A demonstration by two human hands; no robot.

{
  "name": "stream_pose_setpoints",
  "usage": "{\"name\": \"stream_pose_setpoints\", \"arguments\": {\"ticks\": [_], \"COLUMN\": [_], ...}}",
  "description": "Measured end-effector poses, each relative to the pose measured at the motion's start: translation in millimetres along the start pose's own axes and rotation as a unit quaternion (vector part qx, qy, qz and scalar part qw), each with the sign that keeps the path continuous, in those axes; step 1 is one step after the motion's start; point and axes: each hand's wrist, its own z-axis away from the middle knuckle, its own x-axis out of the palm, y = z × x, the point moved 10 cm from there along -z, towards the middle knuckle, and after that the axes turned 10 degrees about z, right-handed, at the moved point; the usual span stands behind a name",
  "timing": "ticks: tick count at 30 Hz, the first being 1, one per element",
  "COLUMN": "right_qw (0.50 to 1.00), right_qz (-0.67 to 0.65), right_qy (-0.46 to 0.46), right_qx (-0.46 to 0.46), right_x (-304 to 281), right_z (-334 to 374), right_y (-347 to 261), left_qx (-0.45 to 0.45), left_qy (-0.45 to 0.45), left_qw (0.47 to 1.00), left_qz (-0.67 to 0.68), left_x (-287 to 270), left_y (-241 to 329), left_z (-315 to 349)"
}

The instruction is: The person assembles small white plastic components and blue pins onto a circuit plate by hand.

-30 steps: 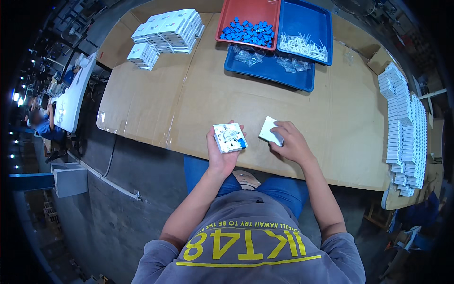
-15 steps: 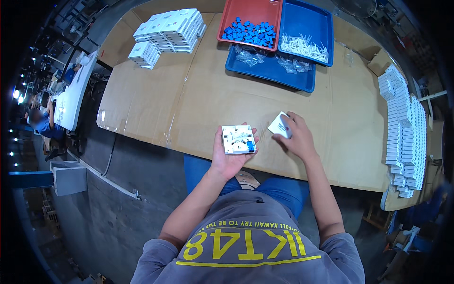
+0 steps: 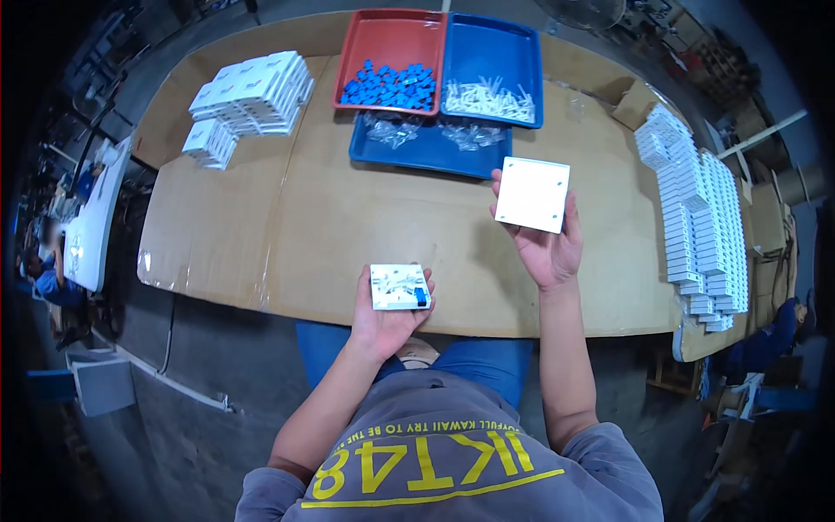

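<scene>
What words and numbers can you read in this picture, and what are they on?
Grey shirt: big yellow lettering, upside down, with a smaller line above; I won't copy it out.
Stacked white squares at left: marks on top, too small to read.
White square in the right hand: no words showing.
Open white square in the left hand: no readable words.

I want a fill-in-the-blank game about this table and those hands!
The small blue plastic pieces lie in the ____ plastic tray.
The blue plastic tray on its right holds thin ____ sticks.
The flat square white plastic panel is in the person's ____ hand.
The left hand holds an open square white case with a ____ part at one corner.

Missing words: red; white; right; blue.
</scene>
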Motion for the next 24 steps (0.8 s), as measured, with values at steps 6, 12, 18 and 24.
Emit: {"name": "stream_pose_setpoints", "arguments": {"ticks": [6, 12, 18, 24], "right_qw": [0.999, 0.985, 0.942, 0.912], "right_qz": [-0.012, 0.135, 0.304, 0.385], "right_qy": [-0.001, 0.011, 0.015, -0.077], "right_qx": [0.044, 0.105, 0.144, 0.118], "right_x": [0.3, -16.4, -2.8, 17.6], "right_z": [7.5, 21.3, 28.3, 25.3], "right_y": [16.4, 61.2, 82.2, 78.6], "left_qx": [-0.006, -0.015, -0.041, -0.052], "left_qy": [0.045, 0.092, 0.059, 0.055], "left_qw": [0.999, 0.993, 0.993, 0.991], "left_qz": [0.008, -0.076, -0.090, -0.108], "left_x": [-15.1, -3.3, 26.8, 35.6], "left_y": [-14.4, -29.9, -40.0, -40.3], "left_z": [-4.7, -7.3, -6.6, -10.6]}}
